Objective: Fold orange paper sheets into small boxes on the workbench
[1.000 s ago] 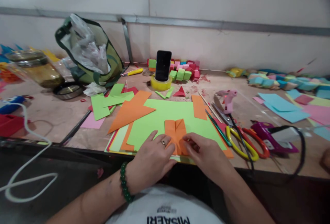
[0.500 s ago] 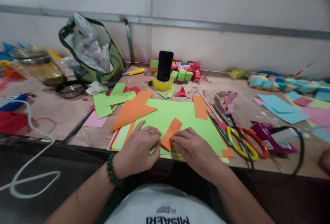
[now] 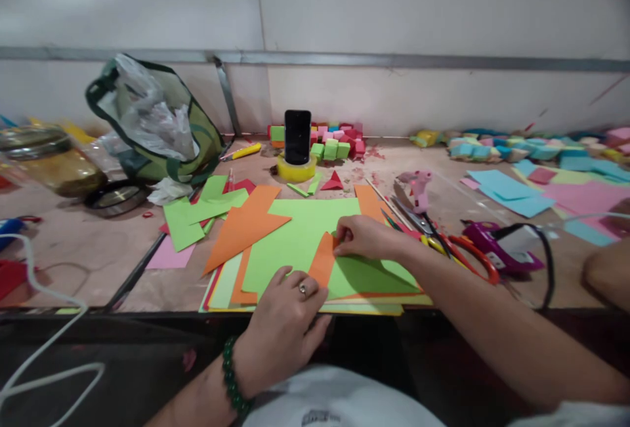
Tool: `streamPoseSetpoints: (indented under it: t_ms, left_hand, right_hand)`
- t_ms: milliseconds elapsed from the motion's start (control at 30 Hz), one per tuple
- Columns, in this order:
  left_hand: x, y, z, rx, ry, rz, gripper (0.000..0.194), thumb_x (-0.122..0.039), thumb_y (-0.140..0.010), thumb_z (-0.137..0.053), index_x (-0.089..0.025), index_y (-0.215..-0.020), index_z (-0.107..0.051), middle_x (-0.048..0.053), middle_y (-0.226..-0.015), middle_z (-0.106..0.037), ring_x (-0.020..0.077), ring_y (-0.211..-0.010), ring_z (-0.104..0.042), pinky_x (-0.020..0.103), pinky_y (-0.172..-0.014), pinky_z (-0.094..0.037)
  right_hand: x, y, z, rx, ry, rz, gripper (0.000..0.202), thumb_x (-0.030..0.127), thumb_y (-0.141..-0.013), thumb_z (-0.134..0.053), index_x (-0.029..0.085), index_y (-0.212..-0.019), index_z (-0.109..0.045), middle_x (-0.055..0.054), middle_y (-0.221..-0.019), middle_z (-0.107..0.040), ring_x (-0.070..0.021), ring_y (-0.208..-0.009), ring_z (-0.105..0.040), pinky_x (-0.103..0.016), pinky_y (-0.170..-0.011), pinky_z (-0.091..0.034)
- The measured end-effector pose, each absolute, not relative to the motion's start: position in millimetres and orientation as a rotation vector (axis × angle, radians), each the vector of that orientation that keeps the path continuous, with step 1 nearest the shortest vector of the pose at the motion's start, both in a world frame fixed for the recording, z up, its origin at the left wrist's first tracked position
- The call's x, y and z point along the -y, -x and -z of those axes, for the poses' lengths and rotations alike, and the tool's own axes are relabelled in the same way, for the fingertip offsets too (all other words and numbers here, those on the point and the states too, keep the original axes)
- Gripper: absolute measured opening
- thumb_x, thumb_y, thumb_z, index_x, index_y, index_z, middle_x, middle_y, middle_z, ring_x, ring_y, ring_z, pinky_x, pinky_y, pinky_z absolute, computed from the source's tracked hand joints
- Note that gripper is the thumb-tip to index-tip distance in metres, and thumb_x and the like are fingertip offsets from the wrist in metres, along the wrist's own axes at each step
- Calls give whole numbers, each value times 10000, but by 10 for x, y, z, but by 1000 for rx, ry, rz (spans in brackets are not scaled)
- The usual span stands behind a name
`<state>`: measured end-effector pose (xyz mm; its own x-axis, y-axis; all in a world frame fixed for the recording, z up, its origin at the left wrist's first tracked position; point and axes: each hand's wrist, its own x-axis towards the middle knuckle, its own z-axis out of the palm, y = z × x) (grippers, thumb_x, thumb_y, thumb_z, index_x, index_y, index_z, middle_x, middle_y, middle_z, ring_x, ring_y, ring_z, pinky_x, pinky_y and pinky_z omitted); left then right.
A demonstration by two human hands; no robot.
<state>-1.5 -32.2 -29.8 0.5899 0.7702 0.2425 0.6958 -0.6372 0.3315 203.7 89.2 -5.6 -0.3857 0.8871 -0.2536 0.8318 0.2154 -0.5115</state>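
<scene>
A folded orange paper strip [image 3: 322,262] lies slantwise on a light green sheet [image 3: 290,237], atop a stack of coloured paper. The fingers of my left hand [image 3: 290,312] rest on the strip's near end, spread apart, and a ring and green bead bracelet show on that side. My right hand [image 3: 369,238] has its fingertips pinched at the strip's far right edge. A pointed orange piece [image 3: 243,233] lies at the left of the green sheet, and another orange piece [image 3: 368,201] lies behind my right hand.
Behind the sheets, a phone [image 3: 298,136] stands on a yellow tape roll [image 3: 296,168]. Scissors [image 3: 472,256], a pink glue gun [image 3: 420,189] and a purple tool [image 3: 502,250] lie at right. An open bag [image 3: 197,132] stands back left. Another person's hand [image 3: 608,273] shows at far right.
My right hand has moved up to the strip's far end, its forearm now crossing over the scissors handles. My left hand has shifted onto the near end. The camera view has turned slightly right.
</scene>
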Motion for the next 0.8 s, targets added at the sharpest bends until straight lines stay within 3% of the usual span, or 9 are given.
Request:
streamPoseSetpoints:
  t_ms: [133, 267, 333, 400, 533, 700, 800]
  left_hand:
    - [341, 29, 295, -1225, -2589, -522, 252, -276, -890, -496, -203, -1107, -601, 55, -1005, -620, 231, -956, -517, 441, -916, -405]
    - [378, 9, 263, -1240, -2548, -471, 279, -272, -854, -546, -208, -1122, -590, 66, -1056, -606, 248, -997, -513, 440, -927, -419]
    - [398, 10, 217, -1238, -2526, -446, 288, -274, -837, -573, -213, -1118, -590, 70, -1069, -607, 249, -997, -520, 433, -922, -428]
    - [396, 38, 146, -1229, -2492, -406, 282, -280, -823, -598, -224, -1100, -603, 67, -1051, -618, 244, -977, -539, 409, -893, -444]
    - [193, 178, -48, -1153, -2375, -412, 363, -305, -854, -566, -248, -1212, -584, 61, -1015, -655, 205, -903, -599, 328, -813, -470]
    - [-537, 304, -235, -1262, -2164, -709, 460, -401, -838, -572, -174, -1238, -575, 115, -1122, -649, 226, -949, -608, 352, -839, -472]
    - [-983, 272, -268, -1073, -1778, -802, 541, -501, -832, -565, -194, -1277, -540, 128, -1217, -618, 232, -1022, -609, 320, -805, -486]
  right_hand:
    - [-1082, -2088, -25, 2399, 1739, -856, 66, 204, -786, -592, 167, -766, -642, 2, -624, -641, -115, -488, -559, -215, -488, -384]
    - [-1022, -2085, -53, 2443, 1543, -821, 165, 274, -831, -560, 182, -889, -685, -28, -820, -696, -140, -693, -611, -222, -607, -429]
    - [-962, -2072, -31, 2444, 1418, -886, 283, 324, -766, -651, 176, -1006, -672, -29, -873, -696, -143, -725, -608, -224, -628, -443]
    - [-930, -2068, 1, 2395, 1386, -928, 291, 285, -705, -695, 148, -961, -677, -18, -792, -680, -135, -673, -586, -224, -601, -436]
    - [-980, -2103, 9, 2355, 1198, -1044, 114, 243, -726, -652, 135, -759, -675, -10, -687, -650, -122, -629, -561, -222, -586, -427]
    - [-1127, -2093, -161, 2254, 1068, -1140, 144, 312, -781, -627, 170, -800, -611, -6, -733, -638, -103, -546, -574, -228, -522, -457]
    - [-1241, -2051, -319, 2057, 818, -1196, 196, 361, -797, -637, 180, -807, -564, -42, -876, -665, -138, -719, -650, -283, -676, -529]
